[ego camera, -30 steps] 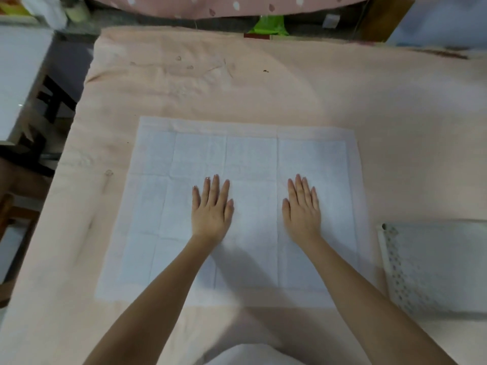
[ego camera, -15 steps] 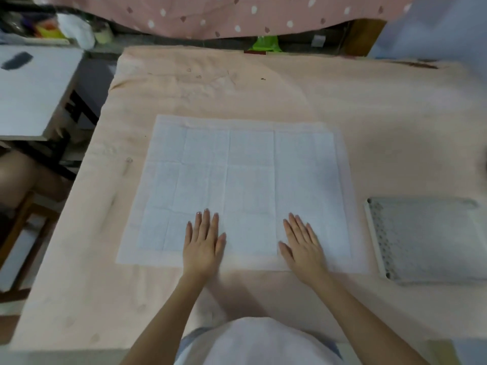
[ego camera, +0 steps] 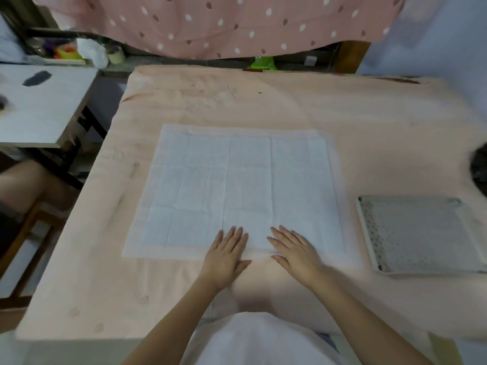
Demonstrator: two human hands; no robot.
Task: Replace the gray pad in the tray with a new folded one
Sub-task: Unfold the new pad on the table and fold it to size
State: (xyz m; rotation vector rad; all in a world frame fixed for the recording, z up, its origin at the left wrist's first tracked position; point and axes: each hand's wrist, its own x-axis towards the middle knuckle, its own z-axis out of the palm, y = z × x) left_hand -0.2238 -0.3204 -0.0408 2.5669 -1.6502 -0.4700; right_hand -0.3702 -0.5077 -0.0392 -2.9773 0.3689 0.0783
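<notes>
A large white pad (ego camera: 237, 185) with fold creases lies spread flat in the middle of the peach-covered table (ego camera: 369, 122). My left hand (ego camera: 226, 256) rests flat, fingers apart, on the pad's near edge. My right hand (ego camera: 295, 251) lies flat beside it, its fingertips on the same edge. Neither hand holds anything. To the right stands the perforated grey tray (ego camera: 369, 233) with a grey pad (ego camera: 427, 233) inside it.
A white side table (ego camera: 44, 109) stands at the left, with another person's leg (ego camera: 23, 183) below it. A pink dotted cloth (ego camera: 224, 25) hangs at the back. A dark object (ego camera: 478, 167) shows at the right edge.
Both hands have slid from the pad's middle toward me, down to its near edge. The view has pulled back, showing more of the table and the tray.
</notes>
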